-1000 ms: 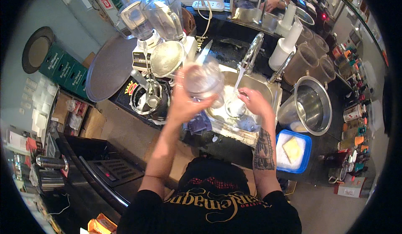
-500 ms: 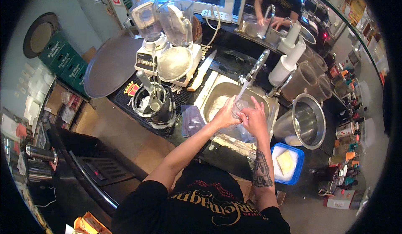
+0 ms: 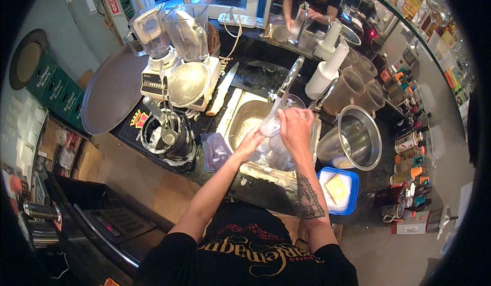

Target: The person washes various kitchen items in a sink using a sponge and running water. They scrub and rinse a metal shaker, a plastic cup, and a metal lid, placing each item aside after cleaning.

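A clear drinking glass [image 3: 271,126] is tilted under the tap [image 3: 292,73], above the steel sink [image 3: 236,113]. Around the upper part of the glass, my right hand [image 3: 296,130] is closed, with its fingers bent over the side. My left hand [image 3: 249,144] is at the other end, its fingers against the glass and partly hidden by it. Water from the spout runs down at the glass. Below my hands, another clear shape and some suds show in the basin, too blurred to name.
Right of the sink stand a steel bucket [image 3: 376,148] and a blue tub [image 3: 353,191] with suds and a yellow sponge [image 3: 336,189]. Leftward are a purple cloth [image 3: 215,153], a black container of utensils [image 3: 180,145], a knife [image 3: 225,89] and two blenders [image 3: 186,35].
My right hand has turned over the glass and gripped it higher up. My left hand has shifted down toward its other end. The whole view has slid a little.
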Motion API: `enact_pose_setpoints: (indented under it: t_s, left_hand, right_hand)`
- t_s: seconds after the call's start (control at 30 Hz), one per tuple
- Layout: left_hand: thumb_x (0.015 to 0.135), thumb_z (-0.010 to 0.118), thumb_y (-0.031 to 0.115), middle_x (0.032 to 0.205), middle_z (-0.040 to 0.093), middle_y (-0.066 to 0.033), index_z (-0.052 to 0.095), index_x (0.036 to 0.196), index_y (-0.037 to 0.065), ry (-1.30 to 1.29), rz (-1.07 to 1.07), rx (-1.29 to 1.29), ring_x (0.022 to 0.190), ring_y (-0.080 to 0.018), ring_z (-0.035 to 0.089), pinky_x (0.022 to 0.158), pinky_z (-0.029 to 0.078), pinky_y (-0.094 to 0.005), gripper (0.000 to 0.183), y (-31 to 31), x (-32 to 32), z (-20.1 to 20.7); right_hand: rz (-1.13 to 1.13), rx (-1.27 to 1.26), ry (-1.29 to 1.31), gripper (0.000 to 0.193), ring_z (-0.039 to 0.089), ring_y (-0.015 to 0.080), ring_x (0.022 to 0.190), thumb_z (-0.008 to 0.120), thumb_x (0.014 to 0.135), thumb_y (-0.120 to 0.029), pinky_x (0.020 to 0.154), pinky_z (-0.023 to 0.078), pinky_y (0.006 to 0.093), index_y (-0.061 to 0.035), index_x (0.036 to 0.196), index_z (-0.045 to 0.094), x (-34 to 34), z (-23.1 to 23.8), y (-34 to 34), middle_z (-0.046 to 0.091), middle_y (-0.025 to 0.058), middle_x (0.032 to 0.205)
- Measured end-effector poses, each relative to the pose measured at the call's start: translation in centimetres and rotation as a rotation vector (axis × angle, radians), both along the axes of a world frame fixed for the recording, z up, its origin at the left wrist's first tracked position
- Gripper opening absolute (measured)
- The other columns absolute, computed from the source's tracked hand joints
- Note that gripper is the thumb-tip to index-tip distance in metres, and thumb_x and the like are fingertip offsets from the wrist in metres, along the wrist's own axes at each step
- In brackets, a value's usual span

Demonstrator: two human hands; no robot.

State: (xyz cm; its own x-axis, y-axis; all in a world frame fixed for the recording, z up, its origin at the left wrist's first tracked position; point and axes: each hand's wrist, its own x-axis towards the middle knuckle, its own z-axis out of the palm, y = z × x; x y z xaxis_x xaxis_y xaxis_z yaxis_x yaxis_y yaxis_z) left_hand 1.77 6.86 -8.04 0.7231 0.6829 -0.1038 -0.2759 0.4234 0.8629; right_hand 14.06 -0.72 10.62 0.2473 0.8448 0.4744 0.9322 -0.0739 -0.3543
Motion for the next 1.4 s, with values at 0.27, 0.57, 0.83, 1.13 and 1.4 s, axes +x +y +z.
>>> enact_pose_setpoints:
  t_s: [0.27,0.57,0.83,1.13,1.4]
  left_hand:
    - [0.092,0.039,0.068,0.111,0.064,-0.0087,0.047,0.131,0.011,-0.112,0.166,-0.467,0.096,-0.0218,0.063,0.066,0.052,-0.0373,0.069,2.4,-1.9,0.9]
    - [0.094,0.044,0.053,0.114,0.062,-0.0063,0.054,0.121,0.018,-0.054,0.329,-0.416,0.096,-0.0238,0.062,0.066,0.051,-0.0400,0.046,1.9,-1.9,0.9]
    - [0.092,0.042,0.057,0.110,0.064,-0.0029,0.057,0.121,0.022,-0.023,0.283,-0.437,0.092,-0.0217,0.063,0.065,0.051,-0.0433,0.048,1.8,-1.7,0.0]
    - [0.094,0.049,0.052,0.109,0.067,-0.0102,0.054,0.128,0.011,-0.355,-0.180,-0.745,0.088,-0.0269,0.068,0.051,0.055,-0.0317,0.053,4.4,-3.1,1.8]
    - [0.078,0.078,0.037,0.105,0.065,-0.0060,0.061,0.108,0.009,0.248,0.011,0.278,0.097,-0.0161,0.062,0.058,0.055,-0.0363,0.045,4.4,-2.7,14.1]
  right_hand:
    - [0.168,-0.419,0.319,0.055,0.061,0.0400,0.075,0.040,0.099,-0.045,0.071,0.048,0.0468,0.0046,0.089,0.063,1.7,-3.2,4.9,0.062,0.0234,0.075]
    - [0.299,-0.622,0.604,0.036,0.062,0.0176,0.090,0.055,0.097,-0.029,0.069,0.058,0.0317,0.0045,0.108,0.064,2.3,-0.4,5.0,0.063,0.0102,0.100]
    - [0.202,-0.546,0.692,0.028,0.060,0.0183,0.100,0.056,0.096,-0.021,0.067,0.060,0.0297,0.0038,0.106,0.065,1.4,-1.0,4.7,0.056,0.0097,0.118]
    - [0.465,-0.102,0.479,0.021,0.059,0.0238,0.099,0.060,0.092,-0.021,0.085,0.051,0.0361,-0.0019,0.090,0.069,3.6,-3.0,2.2,0.058,0.0099,0.112]
    - [-0.092,0.253,1.693,0.026,0.061,0.0235,0.099,0.046,0.100,-0.029,0.085,0.053,0.0433,-0.0057,0.104,0.057,3.3,-11.6,-1.0,0.062,0.0088,0.105]
